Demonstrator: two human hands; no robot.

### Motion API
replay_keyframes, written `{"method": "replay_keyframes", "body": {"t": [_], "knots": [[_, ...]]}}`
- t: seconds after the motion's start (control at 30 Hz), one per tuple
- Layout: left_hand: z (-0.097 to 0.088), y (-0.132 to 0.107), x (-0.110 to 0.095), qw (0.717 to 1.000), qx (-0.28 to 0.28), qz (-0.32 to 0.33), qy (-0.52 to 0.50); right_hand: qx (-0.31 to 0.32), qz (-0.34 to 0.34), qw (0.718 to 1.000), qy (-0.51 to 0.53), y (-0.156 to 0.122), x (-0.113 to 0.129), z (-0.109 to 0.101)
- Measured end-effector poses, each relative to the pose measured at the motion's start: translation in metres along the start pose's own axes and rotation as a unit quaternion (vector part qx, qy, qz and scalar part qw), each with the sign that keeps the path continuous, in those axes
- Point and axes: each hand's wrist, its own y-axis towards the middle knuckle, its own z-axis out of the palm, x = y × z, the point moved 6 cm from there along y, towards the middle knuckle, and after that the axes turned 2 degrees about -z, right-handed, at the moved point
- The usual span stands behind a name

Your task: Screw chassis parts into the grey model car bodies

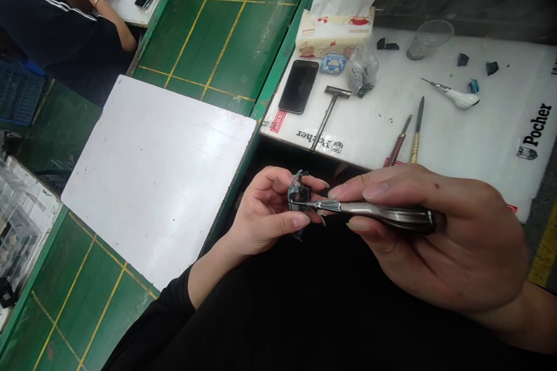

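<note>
My left hand (267, 211) is closed on a small dark grey plastic part (297, 190) with a curved rim, held above my lap. Between the fingers and thumb of my right hand (439, 243) lies a tool with a dark metallic handle (383, 214) and a slim tip, like a small screwdriver or craft knife. Its tip reaches the part and appears to touch it; the exact contact is too small to make out. Fingers of my left hand hide some of the part.
A white bench top (365, 121) holds a phone (298, 86), a T-shaped metal tool (328, 112), a white-handled pick (456, 95), two slim tools, a clear cup (429, 40), a tissue pack (335, 31) and dark scraps. A white board (161, 173) lies left. Another person (65, 40) sits upper left.
</note>
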Motion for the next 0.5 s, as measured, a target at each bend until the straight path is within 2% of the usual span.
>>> {"method": "replay_keyframes", "body": {"t": [0.13,0.33,0.5], "knots": [[-0.0012,-0.0001,0.0008,1.000,-0.014,0.001,0.005,-0.018,0.006,1.000,0.008,0.0013,-0.0017,-0.0001],[-0.0014,-0.0012,-0.0001,1.000,-0.014,0.010,0.008,-0.008,0.002,1.000,-0.006,-0.0001,-0.0008,0.0030],[-0.0030,-0.0030,0.0014,1.000,-0.006,0.009,-0.006,-0.047,0.030,0.998,0.000,-0.0030,-0.0018,0.0042]]}}
